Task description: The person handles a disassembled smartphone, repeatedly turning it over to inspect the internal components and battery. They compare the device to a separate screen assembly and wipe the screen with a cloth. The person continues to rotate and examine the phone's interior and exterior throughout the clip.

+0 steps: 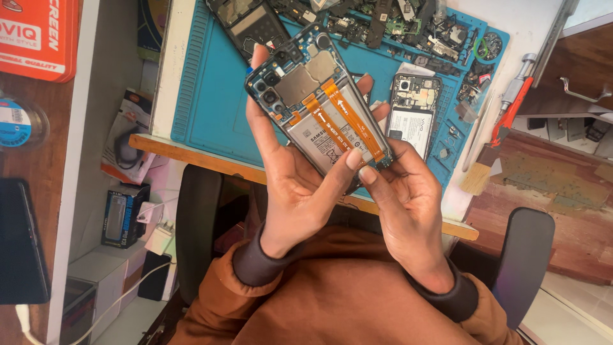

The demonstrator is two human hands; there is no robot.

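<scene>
The left hand (290, 185) holds an open phone (317, 102) up in the air, above the edge of the table (191, 150), fingers wrapped round its side. The right hand (399, 191) holds the bottom end, with both thumbs pressing near the orange strips (338, 115) on the battery. I think the thin strips could tear if a thumb pushes or pulls too hard. The phone could also slip and fall on the lap, since nothing is under it. On the blue mat (211, 96) lies another open phone (414, 118), close by. Many small parts (408, 29) sit at the far end. A brush (480, 172) and a red tool (511, 105) rest at the right.
</scene>
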